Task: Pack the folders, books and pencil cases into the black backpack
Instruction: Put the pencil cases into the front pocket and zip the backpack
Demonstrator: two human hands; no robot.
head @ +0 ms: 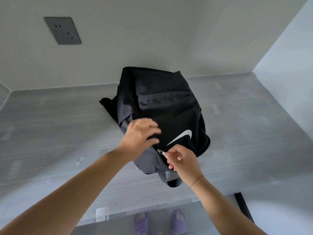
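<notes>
The black backpack (171, 112) lies flat on the grey table (50, 129), its white swoosh logo facing up and its top end toward me. My right hand (183, 160) pinches the metal zipper pull (160, 152) at the bag's near edge. My left hand (141, 135) presses on the bag's left side just above the zipper, fingers curled onto the fabric. No folders, books or pencil cases are visible.
A grey wall socket (62, 30) sits on the back wall at upper left. Walls enclose the table at the back and right. The table's front edge (152, 209) runs below my arms, with purple slippers (160, 223) on the floor beneath.
</notes>
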